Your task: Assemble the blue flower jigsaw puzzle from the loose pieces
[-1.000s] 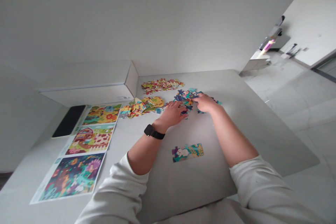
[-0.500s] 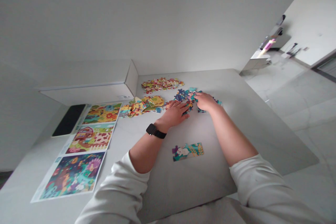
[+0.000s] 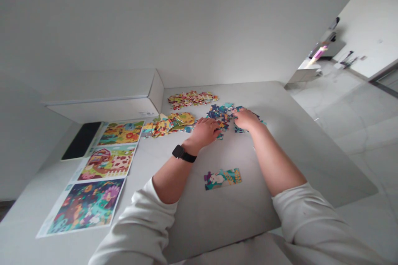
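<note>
At the left edge of a loose pile of blue and teal jigsaw puzzle pieces [image 3: 222, 112] rests my left hand [image 3: 203, 133], a dark watch on its wrist. Its fingers are bent but a little apart over the pieces, palm down. My right hand [image 3: 246, 120] is at the pile's right part, fingers curled together among the pieces. Its fingertips are partly hidden, so what they pinch, if anything, does not show. Nearer to me lies a joined puzzle strip [image 3: 222, 179] with a white rabbit and yellow plants.
Yellow puzzle pieces [image 3: 169, 124] lie left of my left hand, red and cream ones [image 3: 192, 98] behind. Three picture sheets [image 3: 85, 207] run down the left side beside a black phone-like slab [image 3: 81, 140]. A white box [image 3: 105, 109] stands against the wall.
My left hand's fingers have drawn in from a flatter spread. My right hand has shifted slightly right, and several pieces between the hands have moved. The rabbit strip stays put.
</note>
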`<state>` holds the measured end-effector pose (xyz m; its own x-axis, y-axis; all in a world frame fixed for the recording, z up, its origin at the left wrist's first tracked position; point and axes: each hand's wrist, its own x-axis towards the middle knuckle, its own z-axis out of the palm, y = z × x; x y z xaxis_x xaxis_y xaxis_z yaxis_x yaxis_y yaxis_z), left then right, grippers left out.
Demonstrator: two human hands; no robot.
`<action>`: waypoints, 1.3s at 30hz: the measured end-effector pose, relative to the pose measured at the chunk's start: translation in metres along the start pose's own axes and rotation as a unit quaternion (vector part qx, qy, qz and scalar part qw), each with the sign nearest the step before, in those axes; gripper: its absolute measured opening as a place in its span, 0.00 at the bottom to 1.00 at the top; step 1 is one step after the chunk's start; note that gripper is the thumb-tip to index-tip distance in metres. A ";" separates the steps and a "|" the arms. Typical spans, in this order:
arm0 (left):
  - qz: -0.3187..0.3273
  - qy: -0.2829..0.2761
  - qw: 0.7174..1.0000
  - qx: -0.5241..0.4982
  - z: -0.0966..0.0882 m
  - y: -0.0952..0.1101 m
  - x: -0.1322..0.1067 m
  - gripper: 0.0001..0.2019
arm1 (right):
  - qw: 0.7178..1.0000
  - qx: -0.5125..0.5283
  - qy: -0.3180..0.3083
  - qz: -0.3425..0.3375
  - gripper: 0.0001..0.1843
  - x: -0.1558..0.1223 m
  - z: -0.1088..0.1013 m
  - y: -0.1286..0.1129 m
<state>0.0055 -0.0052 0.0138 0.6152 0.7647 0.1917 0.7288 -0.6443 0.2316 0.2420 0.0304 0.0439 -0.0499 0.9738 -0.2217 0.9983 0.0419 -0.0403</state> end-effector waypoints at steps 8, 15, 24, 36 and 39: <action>-0.049 0.000 0.999 0.007 0.016 -0.008 -0.004 0.25 | 0.997 0.023 0.002 -0.072 0.30 -0.002 0.001 -0.005; -0.057 0.020 0.998 0.022 0.013 -0.008 -0.001 0.20 | 0.997 0.066 0.016 -0.043 0.25 0.006 -0.005 0.016; -0.048 0.051 0.997 0.026 0.007 -0.005 -0.003 0.16 | 0.994 -0.041 -0.087 0.048 0.23 0.006 -0.015 0.051; 0.091 -0.042 0.994 -0.049 0.014 -0.001 -0.004 0.22 | 0.997 0.001 -0.082 -0.002 0.33 0.006 -0.017 0.061; 0.087 -0.033 0.994 -0.050 0.012 -0.001 -0.003 0.19 | 0.995 0.049 -0.078 -0.047 0.36 0.007 -0.015 0.059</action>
<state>0.0067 -0.0073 0.0017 0.7505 0.6372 0.1753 0.5776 -0.7613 0.2947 0.3008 0.0433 0.0543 -0.1553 0.9199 -0.3600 0.9815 0.1023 -0.1620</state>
